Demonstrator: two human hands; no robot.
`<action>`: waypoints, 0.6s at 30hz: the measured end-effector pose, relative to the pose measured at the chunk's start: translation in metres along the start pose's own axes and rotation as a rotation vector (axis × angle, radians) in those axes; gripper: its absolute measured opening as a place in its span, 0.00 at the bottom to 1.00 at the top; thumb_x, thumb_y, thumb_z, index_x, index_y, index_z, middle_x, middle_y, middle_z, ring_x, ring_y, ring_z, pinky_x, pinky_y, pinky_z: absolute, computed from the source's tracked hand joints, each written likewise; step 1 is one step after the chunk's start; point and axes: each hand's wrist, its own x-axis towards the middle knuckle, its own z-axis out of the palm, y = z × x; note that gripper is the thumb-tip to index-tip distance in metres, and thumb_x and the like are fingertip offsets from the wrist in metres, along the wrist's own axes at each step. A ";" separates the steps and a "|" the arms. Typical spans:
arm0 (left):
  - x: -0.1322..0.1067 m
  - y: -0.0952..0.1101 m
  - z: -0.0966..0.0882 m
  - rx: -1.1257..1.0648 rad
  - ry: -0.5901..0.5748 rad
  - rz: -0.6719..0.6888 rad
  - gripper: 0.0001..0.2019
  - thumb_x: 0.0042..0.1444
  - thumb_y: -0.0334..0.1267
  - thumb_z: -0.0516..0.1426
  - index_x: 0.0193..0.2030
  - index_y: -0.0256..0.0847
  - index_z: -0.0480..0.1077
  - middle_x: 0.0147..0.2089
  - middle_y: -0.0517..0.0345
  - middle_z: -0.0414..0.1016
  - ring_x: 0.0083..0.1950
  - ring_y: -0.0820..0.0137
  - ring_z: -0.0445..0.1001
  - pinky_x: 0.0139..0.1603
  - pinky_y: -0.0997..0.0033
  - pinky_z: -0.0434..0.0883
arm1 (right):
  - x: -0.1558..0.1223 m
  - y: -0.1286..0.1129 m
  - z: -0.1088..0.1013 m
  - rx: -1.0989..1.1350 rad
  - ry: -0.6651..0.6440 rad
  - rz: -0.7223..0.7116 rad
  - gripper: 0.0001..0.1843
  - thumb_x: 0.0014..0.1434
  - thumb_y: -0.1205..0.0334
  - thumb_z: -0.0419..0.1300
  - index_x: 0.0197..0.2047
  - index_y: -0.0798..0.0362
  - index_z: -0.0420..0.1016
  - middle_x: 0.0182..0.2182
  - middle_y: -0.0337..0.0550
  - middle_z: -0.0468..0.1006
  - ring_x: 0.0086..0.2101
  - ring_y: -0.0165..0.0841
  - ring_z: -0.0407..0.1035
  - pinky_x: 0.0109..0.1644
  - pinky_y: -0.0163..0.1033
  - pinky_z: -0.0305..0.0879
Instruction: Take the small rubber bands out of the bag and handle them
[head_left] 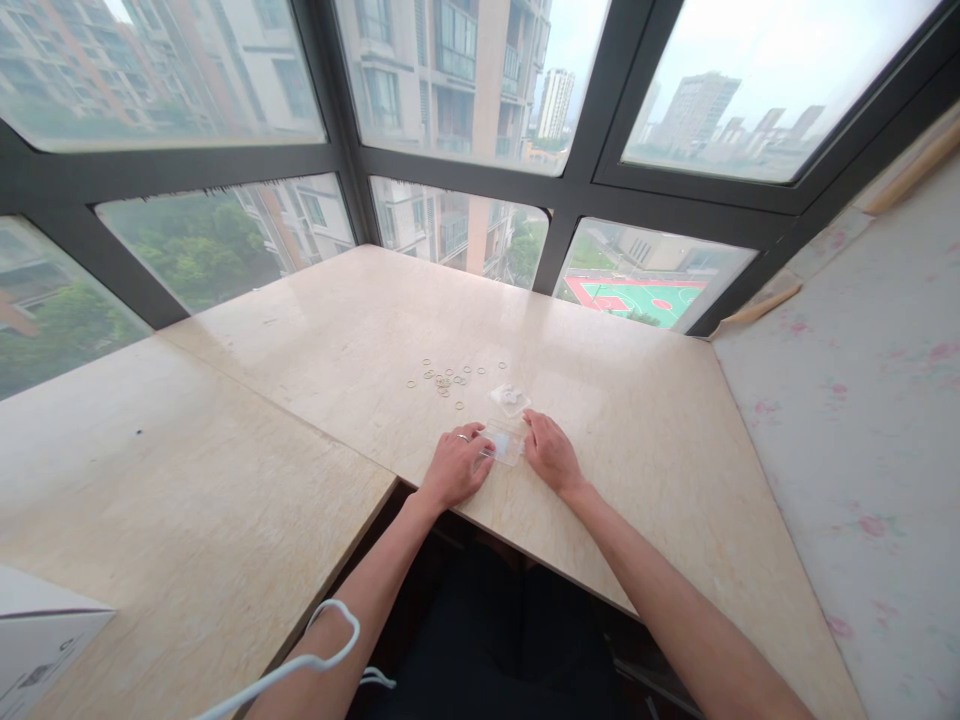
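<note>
A small clear plastic box (505, 449) rests on the tabletop near its front edge. My left hand (456, 468), with a ring on one finger, has its fingers closed at the box's left side. On the other side, my right hand (552, 452) is curled, its thumb and fingertips against the box's right edge. Just beyond the box lies a shallow clear tray or lid (511, 400) with small white pieces in it; their kind is too small to make out. Several thin gold-coloured rings (444, 381) lie scattered and partly overlapping, farther off to the left.
The beige marble-patterned tabletop (300, 330) runs back to the windows, with a cut-out corner at my body. A white box (45, 640) stands at the lower left. Across my left forearm hangs a white cable (289, 665). A floral-papered wall (862, 420) bounds the right side.
</note>
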 end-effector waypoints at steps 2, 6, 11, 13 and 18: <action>0.001 0.000 0.000 -0.003 0.003 -0.009 0.07 0.56 0.36 0.58 0.42 0.43 0.73 0.57 0.49 0.67 0.56 0.58 0.67 0.55 0.54 0.64 | 0.000 0.000 0.000 -0.002 0.002 -0.004 0.22 0.57 0.74 0.46 0.54 0.57 0.63 0.44 0.53 0.74 0.45 0.41 0.68 0.50 0.48 0.67; 0.003 0.001 0.000 0.000 -0.005 -0.034 0.08 0.52 0.34 0.59 0.40 0.43 0.74 0.56 0.50 0.68 0.56 0.58 0.67 0.55 0.55 0.63 | 0.001 -0.001 -0.001 0.003 0.004 0.004 0.22 0.57 0.74 0.46 0.54 0.57 0.63 0.43 0.53 0.74 0.45 0.41 0.68 0.50 0.49 0.67; 0.007 0.005 -0.002 0.005 -0.019 -0.062 0.08 0.50 0.36 0.59 0.39 0.42 0.74 0.53 0.50 0.68 0.54 0.59 0.66 0.54 0.56 0.62 | 0.001 -0.001 -0.001 -0.009 -0.005 0.004 0.21 0.58 0.74 0.46 0.54 0.57 0.63 0.43 0.53 0.73 0.44 0.42 0.68 0.50 0.49 0.67; 0.010 0.007 -0.002 0.013 -0.019 -0.063 0.07 0.50 0.37 0.59 0.37 0.41 0.73 0.51 0.50 0.68 0.52 0.59 0.67 0.53 0.58 0.63 | 0.001 -0.001 -0.001 -0.010 -0.004 0.003 0.21 0.57 0.74 0.46 0.54 0.57 0.63 0.43 0.53 0.73 0.45 0.42 0.67 0.50 0.48 0.67; 0.016 0.011 -0.005 0.050 -0.056 -0.082 0.07 0.49 0.38 0.59 0.35 0.41 0.73 0.48 0.50 0.69 0.49 0.59 0.66 0.49 0.59 0.63 | 0.002 0.000 -0.002 -0.005 -0.005 0.005 0.21 0.57 0.74 0.46 0.54 0.58 0.63 0.43 0.53 0.74 0.44 0.42 0.67 0.50 0.48 0.67</action>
